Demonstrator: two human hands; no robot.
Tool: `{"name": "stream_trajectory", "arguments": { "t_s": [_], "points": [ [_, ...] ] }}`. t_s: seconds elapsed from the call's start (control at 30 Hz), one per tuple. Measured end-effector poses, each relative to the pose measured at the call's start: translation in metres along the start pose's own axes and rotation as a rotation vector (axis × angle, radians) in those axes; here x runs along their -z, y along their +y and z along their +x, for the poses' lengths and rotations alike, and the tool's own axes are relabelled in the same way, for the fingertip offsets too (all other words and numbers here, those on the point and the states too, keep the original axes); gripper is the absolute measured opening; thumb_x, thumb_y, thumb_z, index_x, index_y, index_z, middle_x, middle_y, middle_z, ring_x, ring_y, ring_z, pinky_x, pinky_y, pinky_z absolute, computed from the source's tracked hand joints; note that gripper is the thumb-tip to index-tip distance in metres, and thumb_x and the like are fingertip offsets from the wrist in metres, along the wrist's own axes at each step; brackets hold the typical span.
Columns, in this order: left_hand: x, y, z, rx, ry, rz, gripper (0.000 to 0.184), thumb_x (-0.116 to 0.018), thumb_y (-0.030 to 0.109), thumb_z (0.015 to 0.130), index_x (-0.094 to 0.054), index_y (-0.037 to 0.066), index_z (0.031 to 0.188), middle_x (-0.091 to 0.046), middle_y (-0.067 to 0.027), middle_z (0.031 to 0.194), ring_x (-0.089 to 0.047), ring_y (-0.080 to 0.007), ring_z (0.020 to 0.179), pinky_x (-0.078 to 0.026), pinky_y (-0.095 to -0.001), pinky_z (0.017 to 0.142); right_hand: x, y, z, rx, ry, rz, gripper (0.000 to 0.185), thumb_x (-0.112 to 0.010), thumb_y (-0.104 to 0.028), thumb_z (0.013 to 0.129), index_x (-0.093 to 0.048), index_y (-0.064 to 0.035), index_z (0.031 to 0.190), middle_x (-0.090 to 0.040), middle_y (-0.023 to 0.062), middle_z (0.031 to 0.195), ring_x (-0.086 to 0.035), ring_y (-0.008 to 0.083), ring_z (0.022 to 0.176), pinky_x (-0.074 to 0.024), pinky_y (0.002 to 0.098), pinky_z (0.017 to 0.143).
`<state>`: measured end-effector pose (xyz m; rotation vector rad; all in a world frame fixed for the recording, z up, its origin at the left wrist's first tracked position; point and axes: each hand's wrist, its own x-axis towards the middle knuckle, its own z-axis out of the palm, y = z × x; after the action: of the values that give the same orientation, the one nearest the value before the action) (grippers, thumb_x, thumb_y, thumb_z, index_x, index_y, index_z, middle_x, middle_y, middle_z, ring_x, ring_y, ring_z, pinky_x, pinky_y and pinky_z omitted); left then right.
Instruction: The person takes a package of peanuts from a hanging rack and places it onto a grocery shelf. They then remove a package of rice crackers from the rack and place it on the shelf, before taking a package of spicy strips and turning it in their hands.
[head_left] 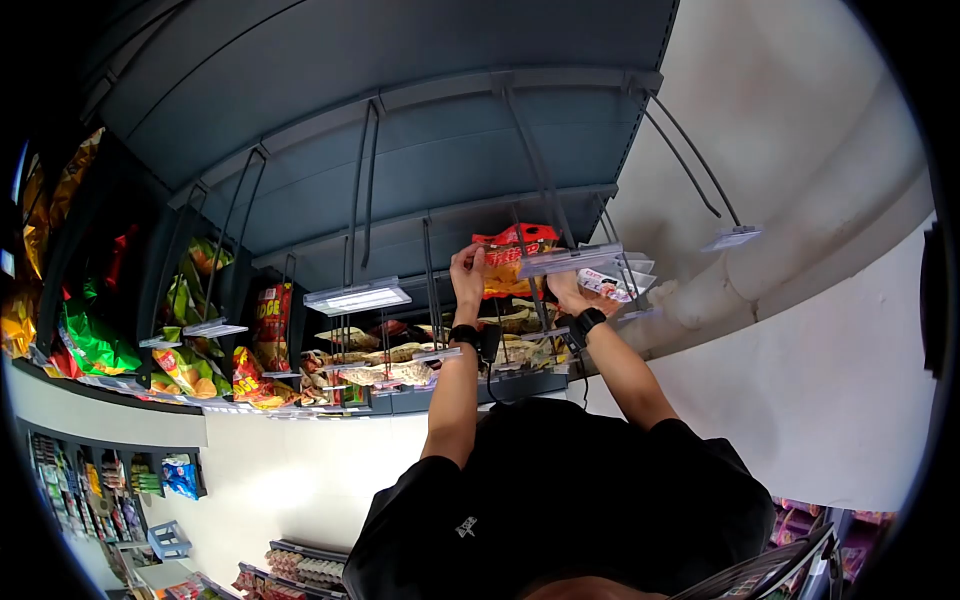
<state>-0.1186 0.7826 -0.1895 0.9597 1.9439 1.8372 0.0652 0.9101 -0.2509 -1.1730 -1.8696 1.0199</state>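
A red and orange snack bag (pixel 508 262) hangs among the metal hooks of the dark shelf rack. My left hand (pixel 467 274) grips its left edge, fingers pinched on the packaging. Close to the bag's right side is my right hand (pixel 566 287), its fingers partly hidden behind a clear label holder (pixel 570 260), so their grip cannot be made out. White and pink packets (pixel 606 284) hang just right of that hand. Both wrists wear dark bands with black devices.
Long prong hooks (pixel 364 185) with clear label holders stick out above and around my hands. Below lie several pale snack packs (pixel 390 373). Chip bags (pixel 98 335) fill the shelves at left; a bare wall (pixel 800 330) stands at right. A blue stool (pixel 168 540) is on the floor.
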Motion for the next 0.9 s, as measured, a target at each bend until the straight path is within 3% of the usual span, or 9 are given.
{"name": "stream_trajectory", "arguments": {
  "t_s": [0.07, 0.1, 0.2, 0.37, 0.43, 0.47, 0.83, 0.87, 0.9],
  "points": [
    [0.004, -0.002, -0.004, 0.029, -0.059, -0.104, 0.026, -0.064, 0.022, 0.098, -0.066, 0.0, 0.11, -0.063, -0.0061, 0.102, -0.059, -0.0127, 0.089, -0.048, -0.0291, 0.076, -0.002, -0.005, -0.012, 0.016, 0.076, -0.045, 0.034, -0.045, -0.025, 0.101, -0.057, 0.0007, 0.121, -0.063, 0.0281, 0.112, -0.057, 0.047, 0.109, -0.0452, 0.0478, 0.09],
    [0.005, -0.004, -0.006, 0.057, -0.116, -0.211, 0.026, -0.063, 0.023, 0.099, -0.065, -0.001, 0.109, -0.065, -0.005, 0.097, -0.059, -0.0101, 0.086, -0.047, -0.0269, 0.075, 0.001, -0.017, -0.02, 0.011, 0.076, -0.043, 0.034, -0.045, -0.025, 0.101, -0.057, 0.0007, 0.121, -0.063, 0.0281, 0.112, -0.057, 0.047, 0.109, -0.0452, 0.0478, 0.09],
    [0.008, 0.0, -0.018, 0.039, -0.098, -0.271, 0.026, -0.061, 0.023, 0.1, -0.063, -0.001, 0.11, -0.067, -0.0034, 0.09, -0.058, -0.0071, 0.084, -0.046, -0.0248, 0.074, 0.015, -0.045, -0.041, -0.05, 0.038, 0.061, 0.029, -0.043, -0.025, 0.104, -0.055, -0.0014, 0.117, -0.064, 0.0223, 0.1, -0.061, 0.0402, 0.094, -0.0464, 0.044, 0.081],
    [0.023, 0.006, -0.043, 0.065, -0.206, -0.267, 0.029, -0.06, 0.023, 0.1, -0.062, -0.003, 0.112, -0.069, -0.0058, 0.095, -0.06, -0.0094, 0.09, -0.047, -0.0254, 0.077, 0.013, -0.023, -0.07, -0.053, 0.077, 0.148, 0.029, -0.045, -0.027, 0.104, -0.055, -0.0025, 0.114, -0.063, 0.0203, 0.094, -0.061, 0.0386, 0.089, -0.0468, 0.0418, 0.078],
    [0.028, 0.016, -0.055, 0.053, -0.215, -0.255, 0.03, -0.06, 0.024, 0.1, -0.063, -0.003, 0.113, -0.07, -0.0067, 0.098, -0.061, -0.0101, 0.092, -0.047, -0.0255, 0.079, 0.015, -0.019, -0.079, 0.032, 0.217, 0.035, 0.026, -0.046, -0.025, 0.103, -0.057, -0.0023, 0.11, -0.063, 0.0186, 0.089, -0.061, 0.0358, 0.083, -0.0472, 0.0408, 0.077],
    [0.032, 0.021, -0.063, 0.076, -0.227, -0.212, 0.032, -0.061, 0.024, 0.1, -0.064, -0.004, 0.114, -0.07, -0.0074, 0.1, -0.061, -0.0106, 0.093, -0.047, -0.0256, 0.08, 0.017, -0.018, -0.085, -0.123, 0.124, 0.165, 0.023, -0.048, -0.021, 0.102, -0.059, -0.0017, 0.109, -0.062, 0.0176, 0.086, -0.06, 0.0305, 0.079, -0.0476, 0.0384, 0.076],
    [0.054, -0.001, -0.108, 0.172, -0.331, -0.227, 0.031, -0.066, 0.025, 0.097, -0.069, -0.001, 0.114, -0.072, -0.0026, 0.099, -0.063, -0.0077, 0.09, -0.05, -0.0228, 0.08, 0.049, -0.059, -0.17, -0.109, 0.253, 0.152, 0.02, -0.051, -0.018, 0.101, -0.059, -0.0004, 0.107, -0.063, 0.0143, 0.087, -0.059, 0.0219, 0.081, -0.0475, 0.0335, 0.077],
    [0.057, 0.003, -0.113, 0.196, -0.35, -0.241, 0.033, -0.065, 0.027, 0.097, -0.069, -0.001, 0.114, -0.072, -0.0027, 0.098, -0.062, -0.0074, 0.089, -0.05, -0.0236, 0.079, 0.055, -0.061, -0.176, -0.171, 0.215, 0.179, 0.018, -0.052, -0.014, 0.101, -0.061, 0.0004, 0.105, -0.061, 0.0042, 0.087, -0.052, 0.0119, 0.083, -0.0461, 0.0281, 0.078],
    [0.06, 0.007, -0.117, 0.22, -0.368, -0.257, 0.034, -0.065, 0.03, 0.097, -0.068, 0.0, 0.113, -0.072, -0.0027, 0.097, -0.061, -0.0071, 0.088, -0.05, -0.0243, 0.078, 0.057, -0.063, -0.182, -0.175, 0.221, 0.18, 0.018, -0.052, -0.014, 0.101, -0.061, 0.0004, 0.105, -0.061, 0.0042, 0.087, -0.052, 0.0119, 0.083, -0.0461, 0.0281, 0.078]
  ]
}}
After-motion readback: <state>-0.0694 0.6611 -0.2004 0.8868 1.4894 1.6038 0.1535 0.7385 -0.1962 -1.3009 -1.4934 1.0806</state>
